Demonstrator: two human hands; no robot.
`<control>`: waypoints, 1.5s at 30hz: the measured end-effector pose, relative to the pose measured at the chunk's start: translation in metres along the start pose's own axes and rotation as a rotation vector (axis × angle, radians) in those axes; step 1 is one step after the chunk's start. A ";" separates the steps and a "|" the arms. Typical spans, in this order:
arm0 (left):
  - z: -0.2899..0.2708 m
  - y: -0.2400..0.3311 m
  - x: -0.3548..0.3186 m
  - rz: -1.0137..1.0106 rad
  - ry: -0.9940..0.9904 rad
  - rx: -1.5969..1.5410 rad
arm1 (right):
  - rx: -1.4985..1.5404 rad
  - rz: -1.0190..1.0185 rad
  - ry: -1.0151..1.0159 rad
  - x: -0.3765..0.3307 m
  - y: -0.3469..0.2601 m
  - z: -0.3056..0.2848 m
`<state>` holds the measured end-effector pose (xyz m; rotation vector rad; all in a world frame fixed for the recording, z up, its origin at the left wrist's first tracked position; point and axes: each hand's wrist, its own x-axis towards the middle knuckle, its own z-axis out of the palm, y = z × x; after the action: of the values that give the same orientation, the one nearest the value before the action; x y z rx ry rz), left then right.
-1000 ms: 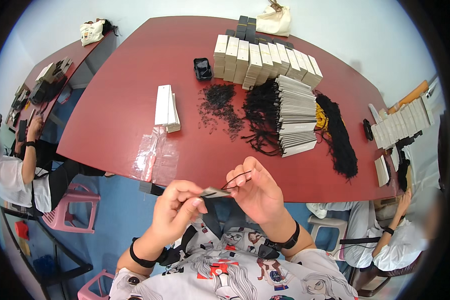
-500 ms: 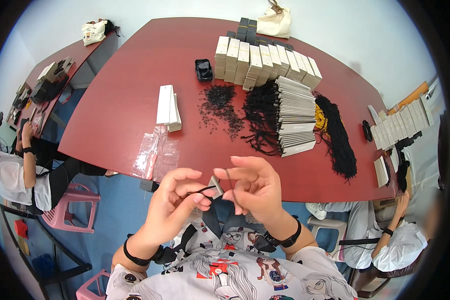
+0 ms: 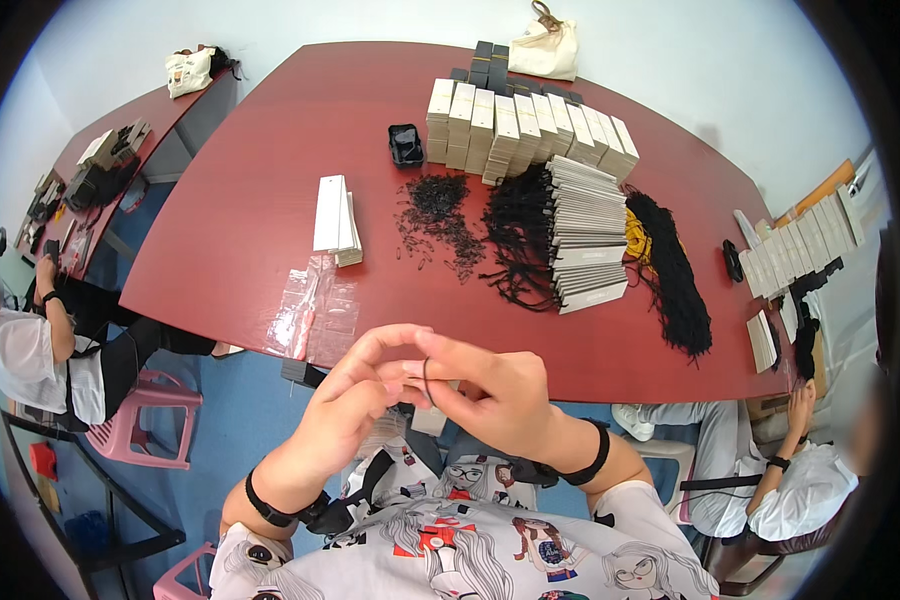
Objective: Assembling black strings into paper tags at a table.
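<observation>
My left hand (image 3: 355, 395) and my right hand (image 3: 505, 390) meet at the fingertips beyond the table's near edge. A thin black cord (image 3: 427, 382) bends in a small loop between them, pinched by my right fingers. My left fingers are closed at the same cord, though their exact grip is partly hidden. Below the fingers, part of a pale hang tag (image 3: 429, 418) shows; the rest is covered by my hands.
On the red table (image 3: 240, 220) are a small tag stack (image 3: 331, 215), clear plastic bags (image 3: 315, 310), scattered black clips (image 3: 438, 205), a black tray (image 3: 406, 146), corded tags (image 3: 587, 225), a black cord bundle (image 3: 670, 270) and tall tag stacks (image 3: 505, 130). People sit at both sides.
My hands have come together, the right moving left until the fingertips meet. The tag that showed between them is now mostly hidden beneath my fingers.
</observation>
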<state>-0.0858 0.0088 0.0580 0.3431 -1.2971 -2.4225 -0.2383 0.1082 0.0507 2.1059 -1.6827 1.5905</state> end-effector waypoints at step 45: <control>0.029 0.004 0.018 0.239 -0.040 1.027 | 0.494 0.127 0.040 0.057 -0.003 -0.050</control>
<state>-0.1127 0.0205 0.0768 0.3576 -2.3510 -1.4010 -0.2753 0.0959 0.1154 2.1675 -1.5604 2.2678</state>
